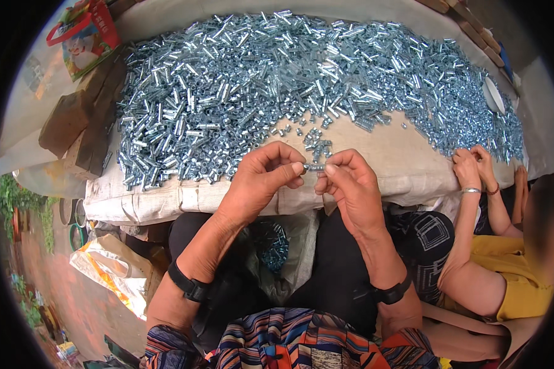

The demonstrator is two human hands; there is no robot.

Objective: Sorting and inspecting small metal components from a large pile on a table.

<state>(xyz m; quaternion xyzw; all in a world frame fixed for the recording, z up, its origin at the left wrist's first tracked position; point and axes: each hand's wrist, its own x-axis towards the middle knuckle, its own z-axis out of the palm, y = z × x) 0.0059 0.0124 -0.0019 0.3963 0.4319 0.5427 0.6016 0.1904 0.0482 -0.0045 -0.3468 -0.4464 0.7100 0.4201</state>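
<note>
Both of my hands meet over the near edge of the covered table, with one small silvery metal fastener (314, 166) lying level between them. It looks like a short sleeve or bolt; fingertips hide its ends. My left hand (269, 175) pinches its left end between thumb and forefinger. On the other end, my right hand (349, 181) is closed, thumb and fingers pressed together. Just beyond my fingers sits a small cluster of loose nuts (317, 144). Behind it spreads a broad heap of metal sleeves and nuts (228, 92).
Between my knees hangs a bag (274, 249) with metal pieces inside. At the right, a co-worker's hands (472, 165) handle small parts near a white dish (493, 95). Wooden blocks (74, 129) and a red printed bag (86, 37) border the left side.
</note>
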